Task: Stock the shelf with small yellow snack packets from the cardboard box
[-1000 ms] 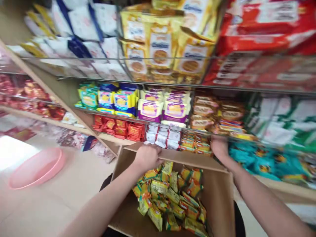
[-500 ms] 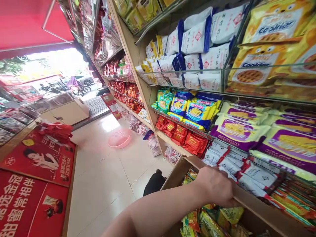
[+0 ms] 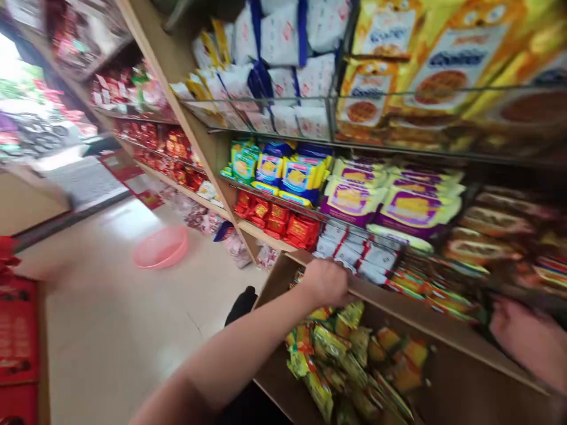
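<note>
My left hand (image 3: pixel 326 282) is closed over the far rim of an open cardboard box (image 3: pixel 460 339). Yellow and orange snack packets (image 3: pixel 330 348) lie loosely inside, mostly toward the left and middle. At the right edge, my right hand (image 3: pixel 527 336) is beyond the box's far wall, close to the low shelf. Motion smears its fingers, so whether they hold anything is unclear. Nearest to it are brown and orange-green packets (image 3: pixel 447 295) on that shelf. White and red packets (image 3: pixel 354 251) lie just behind my left hand.
Shelves hold purple soda biscuits (image 3: pixel 411 206), yellow cookie bags (image 3: pixel 447 65), white and blue bags (image 3: pixel 281 35) and red packets (image 3: pixel 279 218). A pink basket (image 3: pixel 162 247) sits on the tiled floor (image 3: pixel 119 330). A red display panel (image 3: pixel 18 330) stands at left.
The view has swung right, so shelves and basket appear farther left. My right hand has come into view at the right edge. My left hand still grips the box rim.
</note>
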`<action>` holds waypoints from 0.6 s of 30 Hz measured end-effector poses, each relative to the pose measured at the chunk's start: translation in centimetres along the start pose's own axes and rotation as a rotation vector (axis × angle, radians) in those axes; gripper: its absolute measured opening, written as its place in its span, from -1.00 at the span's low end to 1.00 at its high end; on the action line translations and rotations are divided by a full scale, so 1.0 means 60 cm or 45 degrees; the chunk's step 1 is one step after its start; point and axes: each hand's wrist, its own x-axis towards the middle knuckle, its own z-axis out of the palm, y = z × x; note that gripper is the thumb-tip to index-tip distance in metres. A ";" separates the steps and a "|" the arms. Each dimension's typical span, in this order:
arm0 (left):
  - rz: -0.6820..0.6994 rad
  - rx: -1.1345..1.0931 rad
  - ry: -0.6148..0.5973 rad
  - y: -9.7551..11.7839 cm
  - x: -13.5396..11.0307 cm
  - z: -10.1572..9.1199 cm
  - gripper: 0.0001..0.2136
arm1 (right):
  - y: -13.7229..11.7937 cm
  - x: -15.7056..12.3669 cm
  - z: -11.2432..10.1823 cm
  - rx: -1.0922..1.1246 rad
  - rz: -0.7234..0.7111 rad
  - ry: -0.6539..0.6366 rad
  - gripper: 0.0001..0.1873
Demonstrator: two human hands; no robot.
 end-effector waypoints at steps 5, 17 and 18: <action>0.034 0.019 -0.013 0.002 0.005 0.000 -0.67 | 0.003 -0.181 -0.142 -0.259 0.111 0.199 -0.51; 0.327 -0.217 0.400 0.004 -0.033 -0.015 -0.56 | -0.220 -0.241 0.084 -0.248 0.007 -0.715 -0.58; 0.347 -0.306 0.487 0.005 -0.050 -0.012 -0.58 | -0.220 -0.228 0.103 -0.281 0.057 -0.739 -0.60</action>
